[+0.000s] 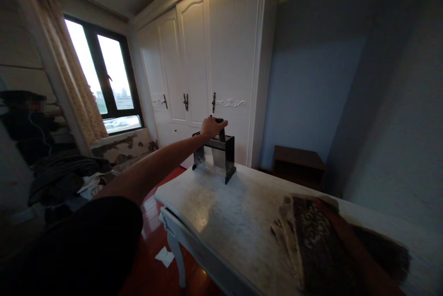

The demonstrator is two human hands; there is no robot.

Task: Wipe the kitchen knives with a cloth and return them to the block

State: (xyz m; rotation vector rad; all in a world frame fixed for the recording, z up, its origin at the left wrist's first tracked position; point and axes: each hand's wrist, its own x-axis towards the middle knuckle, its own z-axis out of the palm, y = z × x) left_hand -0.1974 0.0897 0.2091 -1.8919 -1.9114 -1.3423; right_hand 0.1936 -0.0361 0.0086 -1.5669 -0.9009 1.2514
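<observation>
My left hand (212,128) reaches far out over the table, its fingers closed on the dark grip at the top of a black frame-like stand (230,157). Below the top bar, the stand has a pale, partly see-through middle, and its feet rest on the tabletop. Close to me on the right lies a dark brown folded cloth (313,236) with a pale swirled pattern and layered edges fanning to the left. In dim light, my right hand (341,229) grips it from above. A darker fuzzy piece (384,247) lies beside that hand.
The white table (221,222) with curved legs stands over a red floor, where a white paper scrap (164,256) lies. Behind are a white wardrobe (231,56) and a low brown cabinet (299,160). Dark clothes (65,171) are heaped left, below a window (110,69).
</observation>
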